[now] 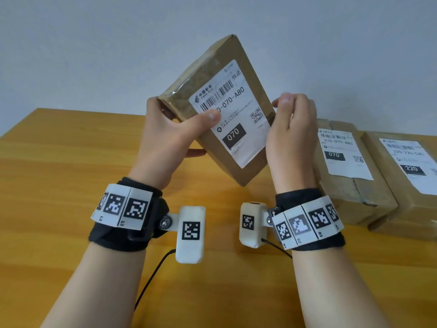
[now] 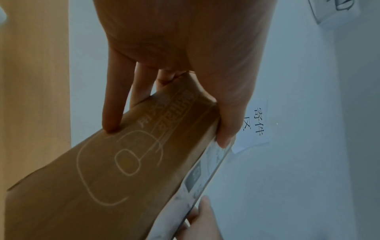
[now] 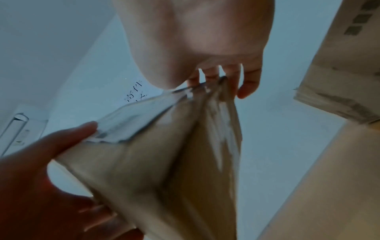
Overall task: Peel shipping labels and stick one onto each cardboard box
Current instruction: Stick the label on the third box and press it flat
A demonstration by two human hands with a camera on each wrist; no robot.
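I hold a brown cardboard box (image 1: pixel 238 67) tilted up above the wooden table (image 1: pixel 59 185). A white shipping label (image 1: pixel 233 114) marked 070 is stuck on its front face. My left hand (image 1: pixel 175 136) grips the box's left side, thumb lying on the label and fingers behind. My right hand (image 1: pixel 292 136) holds the right edge, fingers curled round it. In the left wrist view the box's printed back (image 2: pixel 82 186) fills the lower frame under my left hand (image 2: pixel 185 48). The right wrist view has my right hand (image 3: pixel 195 40) over the blurred box (image 3: pixel 174 162).
Two more cardboard boxes lie flat on the table at the right, one (image 1: pixel 350 190) bearing a 070 label (image 1: pixel 343 152), the other (image 1: pixel 402 209) a 220 label (image 1: pixel 411 164). A black cable (image 1: pixel 151 278) runs over the near table. A plain wall stands behind.
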